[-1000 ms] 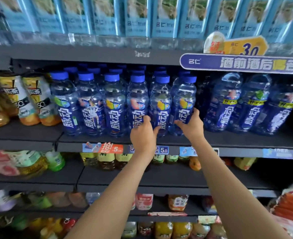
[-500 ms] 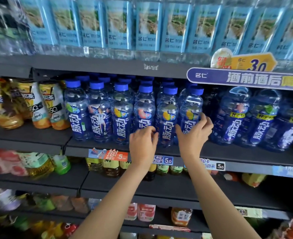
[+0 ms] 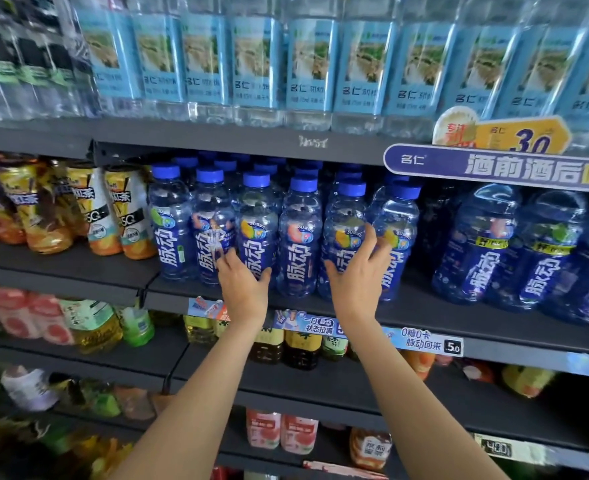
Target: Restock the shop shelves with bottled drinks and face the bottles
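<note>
A front row of blue-capped blue drink bottles stands on the middle shelf [image 3: 438, 315], labels facing out. My left hand [image 3: 243, 289] grips the lower part of the third bottle [image 3: 256, 216], fingers reaching between it and the second bottle [image 3: 210, 209], thumb on its right side. My right hand [image 3: 357, 280] wraps the fifth bottle [image 3: 343, 220], with the thumb at its left and spread fingers slipping between it and the sixth bottle [image 3: 398, 220], which leans slightly. The fourth bottle [image 3: 300, 237] stands between my hands.
Larger blue bottles [image 3: 476, 251] fill the shelf to the right, tea bottles [image 3: 127, 216] the left. Light-blue-labelled water bottles [image 3: 310, 67] line the shelf above. A purple sign [image 3: 494, 168] overhangs at the right. Price tags [image 3: 428, 342] run along the shelf edge; lower shelves hold mixed drinks.
Both hands have shifted one bottle left: the left from the fourth to the third, the right from the sixth to the fifth. The view has moved closer and tilted up.
</note>
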Motion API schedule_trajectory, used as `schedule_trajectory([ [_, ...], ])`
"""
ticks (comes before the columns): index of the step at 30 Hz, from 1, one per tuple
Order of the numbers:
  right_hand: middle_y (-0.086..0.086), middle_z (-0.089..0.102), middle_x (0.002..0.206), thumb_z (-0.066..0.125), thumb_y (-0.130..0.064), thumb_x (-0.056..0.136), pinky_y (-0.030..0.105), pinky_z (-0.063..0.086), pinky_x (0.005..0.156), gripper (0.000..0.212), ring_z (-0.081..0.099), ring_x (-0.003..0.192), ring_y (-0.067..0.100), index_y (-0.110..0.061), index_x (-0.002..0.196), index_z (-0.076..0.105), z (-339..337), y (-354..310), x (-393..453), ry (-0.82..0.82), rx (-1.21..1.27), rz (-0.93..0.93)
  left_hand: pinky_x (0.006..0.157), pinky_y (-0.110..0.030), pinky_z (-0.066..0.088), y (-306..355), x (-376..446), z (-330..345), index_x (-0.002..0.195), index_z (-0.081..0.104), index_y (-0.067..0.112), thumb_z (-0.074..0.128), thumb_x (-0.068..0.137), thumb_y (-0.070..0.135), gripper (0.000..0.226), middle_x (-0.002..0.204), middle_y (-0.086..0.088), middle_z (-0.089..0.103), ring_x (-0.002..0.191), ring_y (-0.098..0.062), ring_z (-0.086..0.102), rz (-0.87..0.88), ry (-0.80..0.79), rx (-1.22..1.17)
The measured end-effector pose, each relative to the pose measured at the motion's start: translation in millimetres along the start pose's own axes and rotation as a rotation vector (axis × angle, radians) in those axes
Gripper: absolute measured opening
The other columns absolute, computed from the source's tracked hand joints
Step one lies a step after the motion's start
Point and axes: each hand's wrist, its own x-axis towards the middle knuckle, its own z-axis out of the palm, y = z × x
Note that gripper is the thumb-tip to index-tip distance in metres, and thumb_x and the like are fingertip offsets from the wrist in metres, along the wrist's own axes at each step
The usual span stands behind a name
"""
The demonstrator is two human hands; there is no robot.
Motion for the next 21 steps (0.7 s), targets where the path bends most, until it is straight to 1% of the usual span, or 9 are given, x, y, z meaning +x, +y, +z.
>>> schedule_trajectory([
  [3,0.017,0.031,0.132,0.072,-0.017,0.08,0.037,0.051,0.073,0.076,0.037,0.119,0.032,-0.008,0.141,0.027,1.8,-1.7,-0.2,-0.002,-0.003,0.014,0.099,-0.04,0.039,-2.0,-0.2,2.0,0.134,0.035,0.001,0.07,0.081,0.02,0.066,0.132,-0.017,0.039,0.123,-0.032,0.04,0.007,0.024,0.021],
  [7,0.016,0.034,0.131,0.072,-0.017,0.08,0.036,0.05,0.075,0.077,0.04,0.114,0.031,-0.008,0.142,0.027,4.3,-8.2,-1.3,0.002,-0.019,0.05,0.093,-0.042,0.042,-5.8,-1.4,4.5,0.117,0.045,0.002,0.071,0.079,0.021,0.05,0.122,-0.017,0.045,0.116,-0.033,0.043,0.01,0.09,-0.003],
  [10,0.017,0.034,0.131,0.072,-0.017,0.079,0.037,0.05,0.076,0.078,0.04,0.114,0.032,-0.007,0.142,0.026,4.7,-11.2,-1.3,0.005,-0.03,0.06,0.089,-0.042,0.044,-6.3,-3.9,5.2,0.112,0.046,0.002,0.073,0.077,0.021,0.048,0.116,-0.017,0.047,0.11,-0.032,0.046,0.012,0.117,-0.002],
  [13,0.017,0.033,0.132,0.071,-0.018,0.081,0.035,0.049,0.076,0.078,0.039,0.117,0.032,-0.007,0.142,0.025,4.5,-13.6,-1.4,0.001,-0.055,0.067,0.087,-0.042,0.043,-6.9,-1.6,0.1,0.111,0.046,0.001,0.074,0.076,0.022,0.05,0.115,-0.017,0.047,0.108,-0.032,0.047,0.032,0.089,0.018],
  [16,0.016,0.03,0.134,0.07,-0.02,0.082,0.034,0.05,0.075,0.079,0.038,0.12,0.032,-0.008,0.143,0.022,-0.7,-20.5,-2.3,-0.027,-0.088,0.098,0.088,-0.04,0.042,-10.3,0.6,-10.5,0.114,0.045,0.003,0.074,0.076,0.022,0.052,0.117,-0.015,0.046,0.108,-0.03,0.048,0.079,0.025,0.03],
  [19,0.015,0.026,0.138,0.07,-0.019,0.082,0.035,0.048,0.078,0.077,0.038,0.123,0.032,-0.009,0.142,0.022,-8.4,-24.1,-4.9,-0.038,-0.083,0.118,0.085,-0.038,0.046,-18.3,0.8,-19.4,0.116,0.043,0.005,0.072,0.078,0.02,0.049,0.117,-0.012,0.044,0.102,-0.027,0.051,0.201,-0.042,-0.029],
  [21,0.016,0.024,0.141,0.07,-0.017,0.082,0.034,0.046,0.083,0.073,0.037,0.125,0.032,-0.008,0.14,0.026,-14.4,-27.0,-9.3,0.003,-0.042,0.105,0.086,-0.04,0.048,-23.0,1.4,-25.6,0.117,0.043,0.006,0.07,0.08,0.019,0.047,0.116,-0.011,0.045,0.101,-0.025,0.052,0.288,-0.059,-0.065],
])
